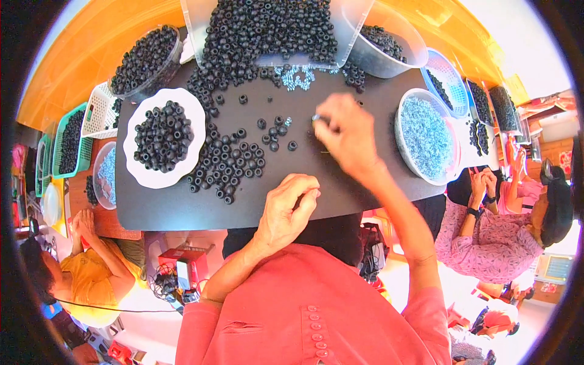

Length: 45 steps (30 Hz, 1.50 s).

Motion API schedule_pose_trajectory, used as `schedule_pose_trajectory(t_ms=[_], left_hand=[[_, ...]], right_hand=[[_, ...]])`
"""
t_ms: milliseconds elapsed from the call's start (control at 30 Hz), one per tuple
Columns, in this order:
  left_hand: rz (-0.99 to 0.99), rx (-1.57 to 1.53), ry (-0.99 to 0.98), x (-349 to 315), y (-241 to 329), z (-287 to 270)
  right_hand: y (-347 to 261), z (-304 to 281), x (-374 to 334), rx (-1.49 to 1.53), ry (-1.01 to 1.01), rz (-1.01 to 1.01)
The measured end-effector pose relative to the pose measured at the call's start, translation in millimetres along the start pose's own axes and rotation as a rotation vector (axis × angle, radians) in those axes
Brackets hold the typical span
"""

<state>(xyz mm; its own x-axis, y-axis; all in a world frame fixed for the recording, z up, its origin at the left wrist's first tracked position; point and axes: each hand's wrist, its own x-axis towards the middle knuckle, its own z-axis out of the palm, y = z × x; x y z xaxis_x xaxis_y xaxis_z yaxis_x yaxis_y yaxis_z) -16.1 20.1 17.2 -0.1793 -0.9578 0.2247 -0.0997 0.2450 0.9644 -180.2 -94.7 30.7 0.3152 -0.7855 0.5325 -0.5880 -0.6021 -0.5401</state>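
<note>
My left hand [288,208] is closed at the table's near edge, thumb pressed against curled fingers; anything inside is hidden. Slightly motion-blurred, my right hand [348,131] is raised over the middle right of the dark table [359,194]. Its fingers are pinched together near a small dark and pale piece [322,120], too blurred to name. Left of it, several round black pieces with holes [274,135] lie loose, a tiny pale-blue piece [288,121] beside them. More black pieces [234,161] spread next to a heaped white scalloped plate [135,155].
A large clear bin [359,30] spills black pieces at the far side, with pale-blue bits [298,78] in front. On the right stands a tub of pale-blue bits [426,137]. A clear bowl [176,55] sits far left. Other people work at both sides.
</note>
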Motion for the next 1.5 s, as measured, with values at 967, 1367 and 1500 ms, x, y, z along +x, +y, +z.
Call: schedule_pose_trajectory(t_ms=[967,1367,1500], left_hand=[[0.007,0.001,-0.017,-0.9,-5.0,-2.2],[0.005,0.02,0.0,1.8,-1.5,0.8],[0.028,0.021,0.023,-1.0,-4.6,-2.4]], right_hand=[[-2.6,32.1,28.8,0.008,-0.336,-0.034],[-24.4,-4.5,44.5,0.21,0.063,0.06],[-62.6,-43.5,64.0,0.317,0.248,-0.068]])
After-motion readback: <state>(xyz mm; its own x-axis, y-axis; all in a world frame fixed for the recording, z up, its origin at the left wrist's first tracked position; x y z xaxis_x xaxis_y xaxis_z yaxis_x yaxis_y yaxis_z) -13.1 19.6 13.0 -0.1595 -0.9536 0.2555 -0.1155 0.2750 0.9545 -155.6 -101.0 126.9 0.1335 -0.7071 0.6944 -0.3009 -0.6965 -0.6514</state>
